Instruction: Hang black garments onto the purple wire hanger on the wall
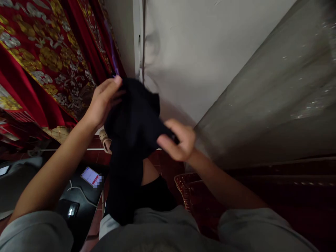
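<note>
A black garment (131, 119) hangs bunched in front of me, its lower part dropping toward my legs. At its upper left edge, my left hand (105, 99) is closed on the cloth. A thin purple strip (113, 49) rises from beside that thumb; what it belongs to is hidden. My right hand (180, 140) pinches the garment's right end between thumb and fingers, pulling that part out sideways. Folds and slight blur hide the exact kind of garment.
Red cloth with gold and silver patterns (49, 56) hangs at the left. A pale wall (183, 52) stands ahead, beside a plastic-covered grey panel (262, 101). Lower left, a lit phone (90, 176) and a cable lie on a black surface (85, 210). A beige clog (105, 141) shows below.
</note>
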`<state>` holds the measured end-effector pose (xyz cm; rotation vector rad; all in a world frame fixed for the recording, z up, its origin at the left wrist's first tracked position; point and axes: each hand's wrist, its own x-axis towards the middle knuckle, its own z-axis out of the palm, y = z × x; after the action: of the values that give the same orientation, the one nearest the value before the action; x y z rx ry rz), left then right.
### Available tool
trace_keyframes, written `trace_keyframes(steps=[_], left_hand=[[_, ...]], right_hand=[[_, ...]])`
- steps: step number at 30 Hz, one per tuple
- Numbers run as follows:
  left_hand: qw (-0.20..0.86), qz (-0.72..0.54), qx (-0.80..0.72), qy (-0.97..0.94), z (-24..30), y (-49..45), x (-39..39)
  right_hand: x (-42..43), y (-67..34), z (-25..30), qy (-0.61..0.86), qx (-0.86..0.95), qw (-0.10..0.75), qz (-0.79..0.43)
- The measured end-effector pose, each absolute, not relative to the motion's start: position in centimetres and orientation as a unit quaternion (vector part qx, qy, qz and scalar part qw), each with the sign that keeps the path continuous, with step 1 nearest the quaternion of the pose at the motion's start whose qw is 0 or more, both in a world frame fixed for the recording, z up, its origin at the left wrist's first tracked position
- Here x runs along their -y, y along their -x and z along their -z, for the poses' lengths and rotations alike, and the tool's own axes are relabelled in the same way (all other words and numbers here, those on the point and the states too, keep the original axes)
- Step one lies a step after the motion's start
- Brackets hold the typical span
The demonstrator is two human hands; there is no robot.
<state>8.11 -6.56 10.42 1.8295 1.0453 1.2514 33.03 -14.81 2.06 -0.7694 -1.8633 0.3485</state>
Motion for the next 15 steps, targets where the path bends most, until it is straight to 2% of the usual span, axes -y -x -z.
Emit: trace_keyframes(steps=[2, 4, 8, 10, 12, 15], left_hand=[[0.391, -0.430, -0.415, -0.700, -9.4, -8.2, 7.8], [0.388, -0.377, -0.428, -0.725, -8.1, -7.9, 9.2], [0.357, -0.272, -0.412, -0.793, -7.1, -6.1, 12.2], [0.354, -0.215, -0.383, -0.826, -7.8, -5.3, 13.5], [0.354, -0.195, -0.364, -0.839, -8.7, -4.9, 14.2], [0.331, -0.253, -0.371, -0.830, -9.6, -4.9, 13.8]], right_hand=[[16.2, -32.1, -1.5, 0.185, 0.860, 0.462, -0.118], [15.8, -32.0, -1.2, 0.113, 0.875, 0.459, -0.103], [11.7, -33.6, -0.7, 0.255, 0.757, 0.597, -0.079], [9.6, -34.7, -0.3, 0.326, 0.722, 0.601, -0.104], [8.4, -35.8, 0.2, 0.349, 0.757, 0.511, -0.211], [8.3, -37.3, 0.6, 0.345, 0.777, 0.310, -0.426]])
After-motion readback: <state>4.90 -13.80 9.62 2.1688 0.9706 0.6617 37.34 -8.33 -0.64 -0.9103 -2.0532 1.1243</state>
